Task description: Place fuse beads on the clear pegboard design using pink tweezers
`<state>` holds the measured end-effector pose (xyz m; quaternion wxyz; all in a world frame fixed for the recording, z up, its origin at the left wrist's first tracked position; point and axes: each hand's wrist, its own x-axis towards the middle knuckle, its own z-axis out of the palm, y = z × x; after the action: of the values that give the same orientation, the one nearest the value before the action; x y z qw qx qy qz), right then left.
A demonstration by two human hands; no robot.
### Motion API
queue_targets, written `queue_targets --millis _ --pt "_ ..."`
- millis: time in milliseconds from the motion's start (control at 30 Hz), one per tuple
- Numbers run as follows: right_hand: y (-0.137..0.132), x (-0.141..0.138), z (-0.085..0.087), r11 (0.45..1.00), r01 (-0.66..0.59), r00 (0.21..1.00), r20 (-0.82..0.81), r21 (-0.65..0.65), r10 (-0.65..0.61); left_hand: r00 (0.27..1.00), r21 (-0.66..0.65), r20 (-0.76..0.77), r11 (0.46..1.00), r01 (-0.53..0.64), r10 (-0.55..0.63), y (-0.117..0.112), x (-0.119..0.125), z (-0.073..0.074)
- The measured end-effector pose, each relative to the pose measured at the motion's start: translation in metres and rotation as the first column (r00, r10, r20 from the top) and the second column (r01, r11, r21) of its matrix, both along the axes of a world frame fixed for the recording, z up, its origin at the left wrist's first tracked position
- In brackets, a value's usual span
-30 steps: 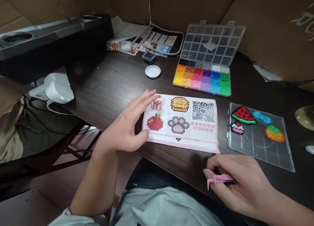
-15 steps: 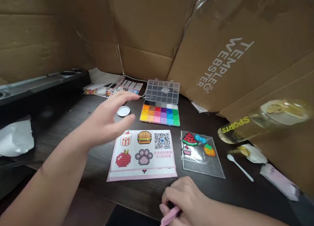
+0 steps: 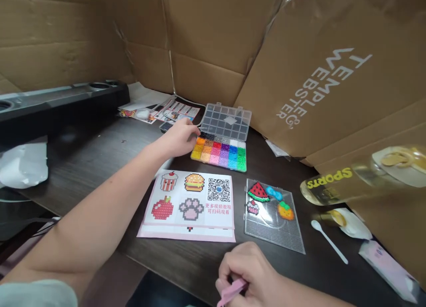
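My left hand reaches to the back left corner of a bead box, its fingers curled together at the black beads. Whatever lies between those fingertips is hidden. Behind the box's colour-sorted compartments its clear lid stands tilted open. Close to the table's front edge, my right hand is closed around a pink tweezers-like tool. A pattern sheet with pixel pictures lies left of centre. To its right is a clear pegboard carrying a bead watermelon and other bead figures.
A white spoon, a clear bottle and a pink-and-white packet sit on the right. Cardboard walls enclose the back and right. A long black object and a crumpled white bag are on the left.
My left hand has moved forward and right, from open above the table to closed fingers at the bead box. My right hand keeps the pink tool in nearly the same place.
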<state>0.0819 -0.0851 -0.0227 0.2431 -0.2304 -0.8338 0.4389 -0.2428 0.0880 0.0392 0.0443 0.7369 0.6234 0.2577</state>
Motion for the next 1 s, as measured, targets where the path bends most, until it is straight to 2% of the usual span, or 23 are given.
queue_targets --millis 133,267,367,500,667,767,1000 --pt "0.008 0.000 -0.010 0.991 -0.130 0.991 -0.029 -0.015 0.129 0.998 0.064 -0.045 0.997 0.038 -0.035 -0.002 -0.002 0.004" --pt "0.015 -0.002 -0.019 0.990 -0.139 0.990 -0.033 0.028 0.140 0.992 0.067 -0.096 0.994 0.091 -0.085 -0.001 0.002 0.002" --pt "0.015 -0.002 -0.019 0.990 -0.133 0.991 -0.021 0.046 0.134 0.987 0.056 -0.107 0.990 0.131 -0.124 -0.001 0.003 -0.004" --pt "0.012 -0.002 -0.007 0.990 -0.128 0.992 -0.011 0.054 0.129 0.980 0.039 -0.101 0.984 0.174 -0.170 0.003 -0.001 -0.009" --pt "0.006 0.000 0.023 0.997 -0.079 0.994 0.077 0.024 0.077 0.972 -0.042 -0.085 0.975 0.218 -0.221 0.006 -0.004 -0.011" --pt "0.005 0.002 0.034 0.995 -0.095 0.990 0.105 -0.012 0.096 0.972 -0.091 -0.068 0.972 0.217 -0.224 0.007 -0.003 -0.011" --pt "0.008 -0.010 0.035 0.971 -0.127 0.970 0.231 0.203 0.079 0.974 -0.107 -0.071 0.972 0.209 -0.217 0.006 0.007 -0.002"
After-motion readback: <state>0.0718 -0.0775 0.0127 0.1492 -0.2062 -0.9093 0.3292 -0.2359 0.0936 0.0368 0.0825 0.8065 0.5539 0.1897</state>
